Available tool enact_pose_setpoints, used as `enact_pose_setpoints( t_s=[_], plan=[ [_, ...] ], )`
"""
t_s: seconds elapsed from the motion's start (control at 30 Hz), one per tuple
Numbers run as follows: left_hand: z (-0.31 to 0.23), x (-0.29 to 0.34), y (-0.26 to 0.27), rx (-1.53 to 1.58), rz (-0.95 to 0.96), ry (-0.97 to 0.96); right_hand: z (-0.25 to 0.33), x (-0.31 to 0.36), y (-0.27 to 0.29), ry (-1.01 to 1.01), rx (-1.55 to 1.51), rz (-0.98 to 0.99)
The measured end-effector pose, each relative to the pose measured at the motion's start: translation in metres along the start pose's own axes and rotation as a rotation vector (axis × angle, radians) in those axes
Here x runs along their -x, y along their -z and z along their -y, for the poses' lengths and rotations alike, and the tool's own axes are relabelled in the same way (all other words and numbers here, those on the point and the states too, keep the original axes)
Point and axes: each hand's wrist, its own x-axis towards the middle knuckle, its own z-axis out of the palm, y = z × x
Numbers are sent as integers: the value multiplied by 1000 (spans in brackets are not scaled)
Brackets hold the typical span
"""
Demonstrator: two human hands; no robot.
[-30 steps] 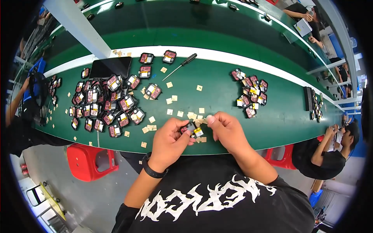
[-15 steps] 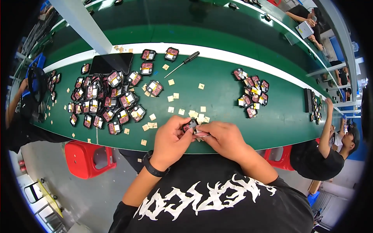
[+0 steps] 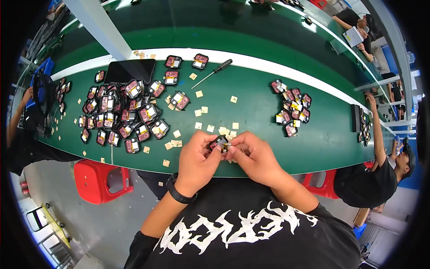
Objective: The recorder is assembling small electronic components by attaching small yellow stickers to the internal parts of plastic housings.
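My left hand (image 3: 198, 160) and my right hand (image 3: 251, 154) meet over the near edge of the green table (image 3: 251, 112), both pinching one small black square part (image 3: 219, 143) with a red and yellow inside. The left hand cups it from the left; the right fingertips press on its right side. A black band sits on my left wrist. Small tan paper squares (image 3: 222, 130) lie just beyond my fingers.
A large heap of the same small parts (image 3: 121, 114) lies at the left, a smaller heap (image 3: 293, 107) at the right. A black tablet (image 3: 131, 71) and a screwdriver (image 3: 212, 73) lie farther back. A red stool (image 3: 102, 179) stands below the table. Other people work at both ends.
My hands have drawn closer together on the small part and shifted slightly toward the table edge; the right fingers now cover its right side.
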Motion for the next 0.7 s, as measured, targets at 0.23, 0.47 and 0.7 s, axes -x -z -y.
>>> enact_pose_setpoints(
  t_s=[0.23,0.47,0.7],
  plan=[
    [6,1,2,-101,-12,-18,-5,-4,0,-8,153,5],
    [5,2,4,5,50,-65,-6,-8,-7,-119,-133,-66],
    [5,1,10,-110,87,-102,-7,-15,-5,-166,-133,-65]
  ],
)
